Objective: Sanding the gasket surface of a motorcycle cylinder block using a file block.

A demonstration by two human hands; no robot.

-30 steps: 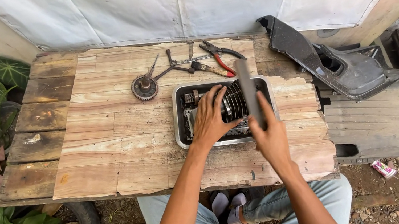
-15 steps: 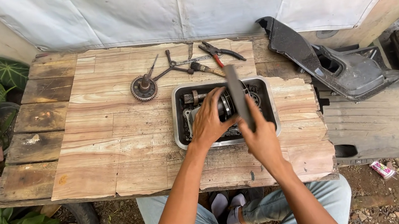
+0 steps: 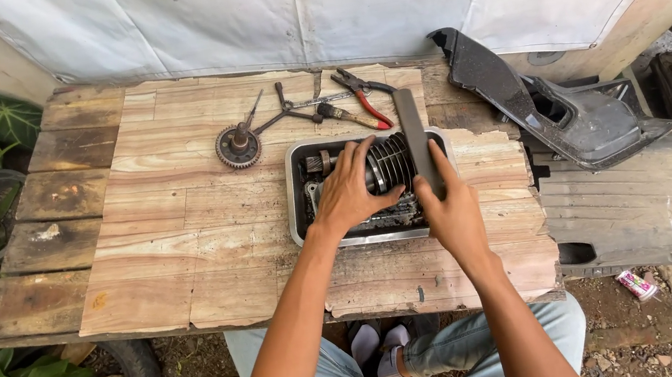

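While two hands work, one tray

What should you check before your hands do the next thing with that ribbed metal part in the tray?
1. Left hand steadies the ribbed metal part: ok, fingers spread over it.
2. Right hand grips the flat grey bar: ok, the bar stands against the part's right side.
3. Part sits inside the metal tray: ok, with other small greasy pieces around it.
4. Tray fully on the wooden table: ok, though near the front edge.
5. Red-handled pliers and gear within reach: ok, lying behind the tray.
6. Bar's tip seated properly on the part: cannot tell, the hand hides it.
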